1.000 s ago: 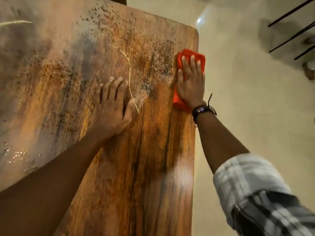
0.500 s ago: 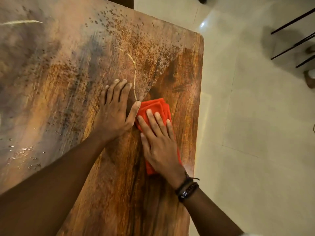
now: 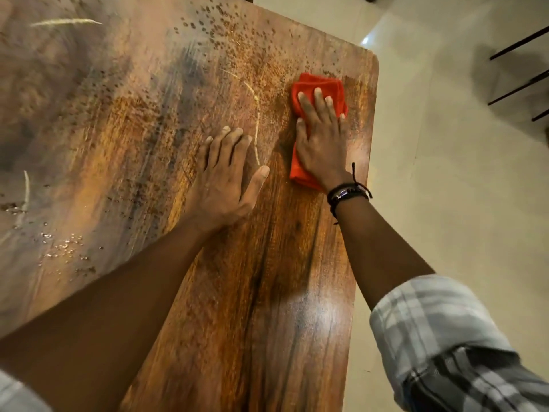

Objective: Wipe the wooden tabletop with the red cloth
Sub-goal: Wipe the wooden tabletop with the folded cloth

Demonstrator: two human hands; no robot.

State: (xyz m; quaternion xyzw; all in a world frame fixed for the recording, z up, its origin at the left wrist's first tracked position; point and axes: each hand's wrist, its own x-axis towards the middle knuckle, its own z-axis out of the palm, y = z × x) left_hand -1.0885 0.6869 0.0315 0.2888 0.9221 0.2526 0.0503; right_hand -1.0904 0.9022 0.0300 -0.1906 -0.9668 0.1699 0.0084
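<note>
While I scan from the left of the head view, the far-left part of the brown, grain-streaked wooden tabletop [image 3: 124, 120] shows a dull grey film, scattered dark specks and a patch of glistening droplets [image 3: 64, 248] near the left edge. I judge this part not yet wiped. Pale curved streaks [image 3: 257, 126] cross the film; whether they are residue or scratches I cannot tell, as the view is blurred here.

Next, the left hand [image 3: 225, 179] lies flat, palm down, on the wood, fingers spread and extended. It holds nothing and appears to serve as a brace.

To its right, apart from it, the right hand [image 3: 322, 144] presses palm-down on the folded red fabric cloth [image 3: 315, 84]. The fingers lie extended over the cloth, not curled around it: this is a flat press, not a closed grip. The cloth rests on the tabletop near the far right corner, just beside the right edge. A dark wristband [image 3: 347, 193] sits at the right wrist, with a checked sleeve [image 3: 439, 331] rolled up the forearm.

The near right strip of wood looks glossy and speck-free, so I judge it done. I estimate the specked band beyond the cloth and the whole left area remain. Beyond the right edge is pale tiled floor [image 3: 445, 203].
</note>
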